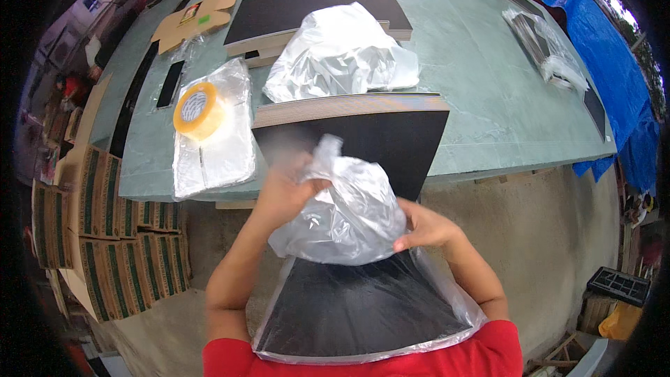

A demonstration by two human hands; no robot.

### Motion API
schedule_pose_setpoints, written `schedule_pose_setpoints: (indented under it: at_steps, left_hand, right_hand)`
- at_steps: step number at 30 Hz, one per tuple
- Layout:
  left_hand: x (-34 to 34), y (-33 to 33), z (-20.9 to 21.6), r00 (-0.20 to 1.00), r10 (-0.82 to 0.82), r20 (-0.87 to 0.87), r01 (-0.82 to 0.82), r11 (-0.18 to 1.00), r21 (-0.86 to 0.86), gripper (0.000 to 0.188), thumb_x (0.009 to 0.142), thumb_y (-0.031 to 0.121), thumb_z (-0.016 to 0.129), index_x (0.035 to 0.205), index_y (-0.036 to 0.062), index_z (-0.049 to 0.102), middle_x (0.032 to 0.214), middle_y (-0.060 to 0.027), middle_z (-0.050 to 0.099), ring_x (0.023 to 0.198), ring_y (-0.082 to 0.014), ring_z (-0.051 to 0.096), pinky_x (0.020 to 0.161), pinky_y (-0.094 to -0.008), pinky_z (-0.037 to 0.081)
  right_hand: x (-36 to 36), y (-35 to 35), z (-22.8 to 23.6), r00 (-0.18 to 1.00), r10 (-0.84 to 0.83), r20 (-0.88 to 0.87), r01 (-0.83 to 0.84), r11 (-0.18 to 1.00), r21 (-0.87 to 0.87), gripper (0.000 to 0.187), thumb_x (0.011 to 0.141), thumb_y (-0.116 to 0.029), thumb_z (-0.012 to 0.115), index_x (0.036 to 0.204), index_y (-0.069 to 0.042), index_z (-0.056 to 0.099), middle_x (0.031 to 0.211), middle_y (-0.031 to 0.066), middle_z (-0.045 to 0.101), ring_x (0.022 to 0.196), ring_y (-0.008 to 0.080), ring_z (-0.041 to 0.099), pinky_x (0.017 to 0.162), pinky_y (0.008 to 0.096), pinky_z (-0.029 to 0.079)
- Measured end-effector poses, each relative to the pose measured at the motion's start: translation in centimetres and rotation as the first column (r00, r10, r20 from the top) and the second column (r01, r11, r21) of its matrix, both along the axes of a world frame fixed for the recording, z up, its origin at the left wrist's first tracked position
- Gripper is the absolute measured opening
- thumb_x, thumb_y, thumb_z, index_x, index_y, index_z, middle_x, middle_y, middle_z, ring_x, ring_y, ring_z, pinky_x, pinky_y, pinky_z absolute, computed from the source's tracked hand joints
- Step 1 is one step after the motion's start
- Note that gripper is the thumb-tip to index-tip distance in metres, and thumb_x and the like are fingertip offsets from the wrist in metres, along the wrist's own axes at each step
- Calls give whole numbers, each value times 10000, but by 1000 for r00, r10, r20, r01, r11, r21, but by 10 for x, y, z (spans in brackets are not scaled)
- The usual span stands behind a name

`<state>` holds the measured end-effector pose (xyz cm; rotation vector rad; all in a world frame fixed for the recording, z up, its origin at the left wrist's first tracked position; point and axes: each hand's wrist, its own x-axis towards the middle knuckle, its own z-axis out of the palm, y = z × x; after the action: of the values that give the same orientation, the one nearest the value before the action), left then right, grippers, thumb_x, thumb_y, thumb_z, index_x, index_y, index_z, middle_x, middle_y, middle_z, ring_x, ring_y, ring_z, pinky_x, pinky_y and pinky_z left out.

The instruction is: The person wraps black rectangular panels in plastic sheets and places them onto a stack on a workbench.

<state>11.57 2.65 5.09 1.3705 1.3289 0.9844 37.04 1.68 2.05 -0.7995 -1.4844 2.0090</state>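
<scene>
A clear plastic bag [342, 227] is bunched up in front of me, its lower part covering a black flat panel [356, 307] that lies close against my red shirt. My left hand [287, 192] has its fingers closed on the gathered top of the bag, partly smeared by motion. On the other side, my right hand [424, 227] grips the bag's edge between thumb and fingers. Just beyond, a stack of black panels [370, 132] with layered pale edges stands at the near table edge. The bag's folds hide the panel's far end.
The green table [481, 119] holds crumpled plastic [342, 49], another black-panel stack [300, 10], flat plastic bags [213, 167], a tape roll [197, 108], a black phone-like slab [170, 84], flattened cardboard [192, 17] and wrapped panels [544, 45]. Stacked cartons [129, 265] stand left; a blue tarp [607, 63] hangs right.
</scene>
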Motion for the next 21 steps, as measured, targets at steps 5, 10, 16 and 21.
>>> schedule_pose_setpoints:
  at_steps: [5,10,16,21]
  left_hand:
    - [19,-2,18,952,-93,-292,120,990,76,286,642,53,638,900,-11,532,763,-83,581,707,-129,536,667,-256,420]
    - [20,-28,28,775,345,-530,12,830,558,384,660,83,675,968,8,457,797,-97,532,702,-169,539,605,-275,427]
    - [72,-28,14,959,-278,58,280,959,-39,451,721,23,626,1073,33,345,695,-36,519,558,-64,492,431,-199,363]
    - [60,-24,-2,951,-304,62,302,952,43,465,715,19,632,1113,16,391,727,-47,530,583,-50,486,473,-175,373]
  right_hand:
    - [2,19,25,982,-140,127,151,986,-76,293,668,-132,697,884,25,577,752,28,591,686,79,528,616,212,411]
    - [14,19,9,942,-272,196,277,961,0,126,659,-84,694,667,-27,582,600,-13,556,555,50,477,515,203,377]
    - [-25,6,6,945,-320,-70,308,942,-136,172,659,-132,708,660,-51,557,630,-10,548,550,46,464,507,198,368]
    - [-8,6,8,951,-301,-74,278,934,-226,148,709,-148,669,694,-27,586,646,5,563,578,55,492,539,197,385]
